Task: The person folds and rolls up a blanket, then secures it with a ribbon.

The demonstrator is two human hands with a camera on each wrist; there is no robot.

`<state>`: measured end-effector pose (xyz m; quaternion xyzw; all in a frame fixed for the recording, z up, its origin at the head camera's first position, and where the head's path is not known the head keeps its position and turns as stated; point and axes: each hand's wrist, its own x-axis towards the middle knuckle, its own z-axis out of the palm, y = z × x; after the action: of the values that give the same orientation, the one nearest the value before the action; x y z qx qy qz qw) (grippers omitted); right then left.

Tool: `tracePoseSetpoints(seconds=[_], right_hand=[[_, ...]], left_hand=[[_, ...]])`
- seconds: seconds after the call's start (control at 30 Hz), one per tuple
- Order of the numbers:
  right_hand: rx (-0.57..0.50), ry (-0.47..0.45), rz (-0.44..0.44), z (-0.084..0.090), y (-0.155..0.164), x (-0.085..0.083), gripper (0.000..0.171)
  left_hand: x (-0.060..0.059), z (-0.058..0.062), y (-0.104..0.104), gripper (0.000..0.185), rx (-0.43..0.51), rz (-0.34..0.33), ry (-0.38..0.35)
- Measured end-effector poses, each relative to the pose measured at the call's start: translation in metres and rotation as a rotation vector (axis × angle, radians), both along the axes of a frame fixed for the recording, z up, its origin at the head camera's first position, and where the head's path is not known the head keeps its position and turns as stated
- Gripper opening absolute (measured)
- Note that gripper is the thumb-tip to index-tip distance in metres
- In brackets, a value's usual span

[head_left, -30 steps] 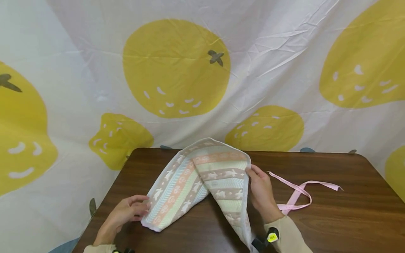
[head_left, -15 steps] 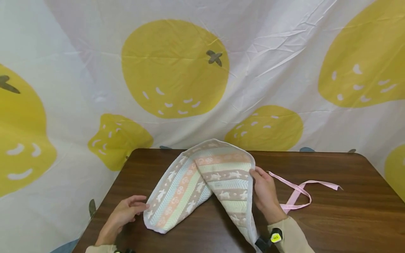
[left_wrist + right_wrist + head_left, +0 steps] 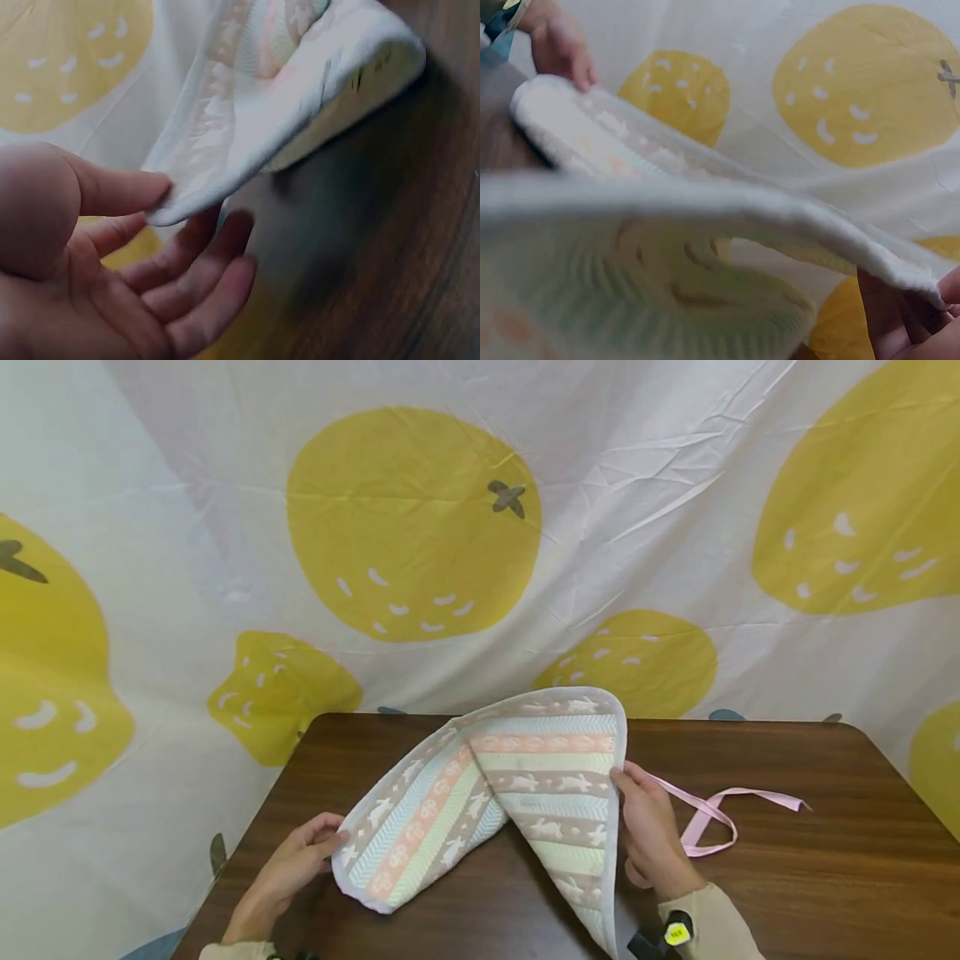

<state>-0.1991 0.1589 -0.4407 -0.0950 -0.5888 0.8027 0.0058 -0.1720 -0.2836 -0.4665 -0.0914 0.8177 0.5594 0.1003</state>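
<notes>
Grip status: left hand (image 3: 288, 870) pinches the near-left corner of the striped rabbit-pattern towel (image 3: 487, 793) between thumb and fingers; right hand (image 3: 652, 835) holds the towel's right edge, fingers curled round it. Towel is lifted off the brown wooden bench (image 3: 787, 877), arched up in the middle between both hands. Pink ribbon (image 3: 712, 814) lies on the bench just right of the right hand. Yellow fruit-print backdrop (image 3: 412, 527) behind.
</notes>
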Motion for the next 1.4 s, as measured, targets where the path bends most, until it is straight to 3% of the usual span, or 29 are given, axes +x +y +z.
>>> tracePoseSetpoints(seconds=[0.2, 0.43, 0.6, 0.8, 1.07, 1.27, 1.4], right_hand=[[0.099, 0.009, -0.003, -0.001, 0.016, 0.009, 0.040], [0.168, -0.032, -0.010, 0.001, 0.040, 0.022, 0.042], [0.262, -0.068, -0.040, 0.002, 0.059, 0.030, 0.044], [0.292, -0.090, -0.036, -0.003, 0.079, 0.037, 0.044], [0.376, -0.135, 0.014, -0.011, 0.111, 0.044, 0.046], [0.410, -0.148, 0.083, -0.017, 0.136, 0.045, 0.049], [0.447, -0.138, 0.108, -0.021, 0.149, 0.044, 0.050]], left_hand=[[-0.004, 0.009, 0.002, 0.029, 0.167, -0.031, 0.024], [-0.003, 0.023, 0.004, 0.028, 0.229, -0.026, 0.057], [-0.005, 0.034, 0.003, 0.028, 0.196, -0.037, 0.100], [-0.010, 0.050, 0.001, 0.026, 0.114, -0.051, 0.150], [-0.017, 0.075, 0.002, 0.029, 0.073, -0.066, 0.131], [-0.027, 0.092, 0.010, 0.033, 0.027, -0.128, 0.124], [-0.040, 0.097, 0.017, 0.031, 0.031, -0.169, 0.144]])
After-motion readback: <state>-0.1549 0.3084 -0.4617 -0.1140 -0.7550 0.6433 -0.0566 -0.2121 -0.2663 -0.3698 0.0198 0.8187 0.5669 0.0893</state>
